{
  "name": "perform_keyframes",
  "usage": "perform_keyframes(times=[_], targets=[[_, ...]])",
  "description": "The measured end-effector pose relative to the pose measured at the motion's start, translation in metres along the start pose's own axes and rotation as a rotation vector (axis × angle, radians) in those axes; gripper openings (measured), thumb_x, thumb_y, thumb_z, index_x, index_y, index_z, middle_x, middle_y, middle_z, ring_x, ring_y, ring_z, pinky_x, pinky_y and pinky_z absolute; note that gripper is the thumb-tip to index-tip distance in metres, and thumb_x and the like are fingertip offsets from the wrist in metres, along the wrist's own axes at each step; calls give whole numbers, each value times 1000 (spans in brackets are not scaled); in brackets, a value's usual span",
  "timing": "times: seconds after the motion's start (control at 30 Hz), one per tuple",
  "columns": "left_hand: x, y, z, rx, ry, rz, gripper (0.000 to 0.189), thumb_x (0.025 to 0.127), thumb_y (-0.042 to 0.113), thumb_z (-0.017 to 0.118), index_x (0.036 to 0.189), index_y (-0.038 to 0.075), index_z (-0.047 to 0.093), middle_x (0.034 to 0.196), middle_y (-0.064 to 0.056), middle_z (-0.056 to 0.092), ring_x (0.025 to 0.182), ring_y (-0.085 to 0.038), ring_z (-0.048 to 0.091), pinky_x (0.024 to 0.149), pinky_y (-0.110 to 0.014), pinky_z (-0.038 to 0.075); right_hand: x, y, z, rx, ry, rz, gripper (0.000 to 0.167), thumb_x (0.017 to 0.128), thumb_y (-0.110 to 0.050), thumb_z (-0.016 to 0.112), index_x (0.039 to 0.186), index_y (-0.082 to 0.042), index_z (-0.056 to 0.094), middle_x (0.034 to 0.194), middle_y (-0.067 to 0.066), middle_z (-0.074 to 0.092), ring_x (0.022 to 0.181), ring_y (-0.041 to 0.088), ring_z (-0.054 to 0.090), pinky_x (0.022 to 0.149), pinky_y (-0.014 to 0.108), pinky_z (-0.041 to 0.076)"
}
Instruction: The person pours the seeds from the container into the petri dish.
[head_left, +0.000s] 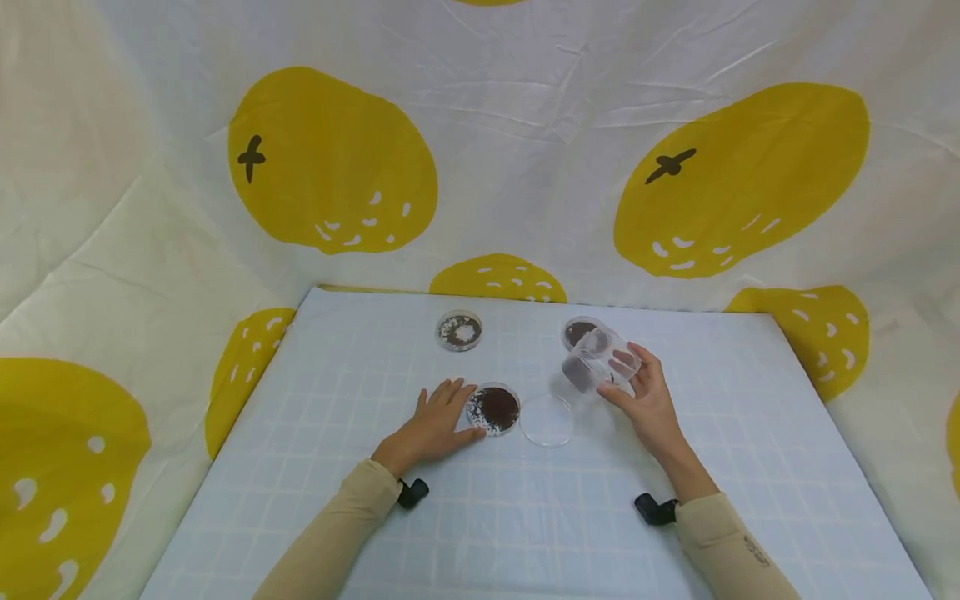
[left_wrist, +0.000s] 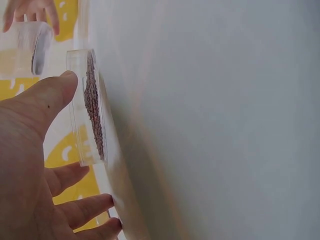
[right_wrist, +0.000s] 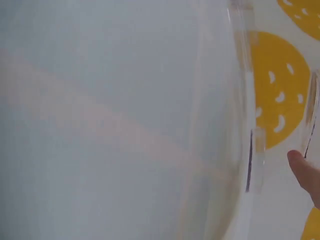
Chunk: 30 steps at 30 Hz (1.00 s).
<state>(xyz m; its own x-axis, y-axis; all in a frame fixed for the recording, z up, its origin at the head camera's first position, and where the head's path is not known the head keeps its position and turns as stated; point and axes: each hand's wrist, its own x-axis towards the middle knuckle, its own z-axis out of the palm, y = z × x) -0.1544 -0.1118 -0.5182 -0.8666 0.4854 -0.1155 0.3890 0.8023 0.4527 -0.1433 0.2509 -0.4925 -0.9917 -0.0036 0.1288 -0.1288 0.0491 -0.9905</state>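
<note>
My left hand (head_left: 435,421) holds a round clear petri dish (head_left: 498,409) by its sides on the table, thumb on the near edge and index finger on the far edge. Dark granules fill much of that dish, with pale gaps at its left. Over the table, my right hand (head_left: 647,400) grips a clear plastic container (head_left: 600,358), tilted, with dark material showing towards its lower left end. A clear round lid (head_left: 546,420) lies just right of the held dish. The right wrist view catches only a fingertip (right_wrist: 302,172) and part of the clear container.
Another petri dish (head_left: 459,331) with dark granules and a pale patch stands at the back left. A further granule dish (head_left: 582,330) is at the back right, partly behind the container. A pale checked cloth (head_left: 495,533) covers the table; a fruit-print curtain (head_left: 525,167) hangs behind.
</note>
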Motion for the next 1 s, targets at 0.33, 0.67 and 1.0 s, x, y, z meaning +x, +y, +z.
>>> perform_keyframes(times=[0.33, 0.67, 1.0], targets=[[-1, -1, 0, 9, -4, 1, 82, 94, 58, 60, 156, 14, 32, 161, -17, 25, 149, -37, 17, 114, -66, 10, -6, -4, -19, -129, 101, 35, 98, 87, -8, 79, 157, -11, 11, 155, 19, 28, 144, 38, 27, 99, 18, 43], [0, -1, 0, 6, -5, 8, 82, 95, 58, 60, 157, 14, 31, 162, -17, 24, 149, -36, 16, 114, -66, 9, -9, -3, -39, -252, 326, 102, 101, 83, -20, 85, 155, -17, 13, 156, 15, 29, 144, 36, 29, 115, 51, 27], [0, -2, 1, 4, -1, 12, 82, 95, 59, 59, 157, 13, 31, 161, -17, 24, 149, -37, 16, 114, -66, 9, -13, -5, -66, -362, 494, 229, 101, 88, -30, 78, 159, -21, 6, 160, 11, 25, 144, 34, 27, 115, 48, 28]])
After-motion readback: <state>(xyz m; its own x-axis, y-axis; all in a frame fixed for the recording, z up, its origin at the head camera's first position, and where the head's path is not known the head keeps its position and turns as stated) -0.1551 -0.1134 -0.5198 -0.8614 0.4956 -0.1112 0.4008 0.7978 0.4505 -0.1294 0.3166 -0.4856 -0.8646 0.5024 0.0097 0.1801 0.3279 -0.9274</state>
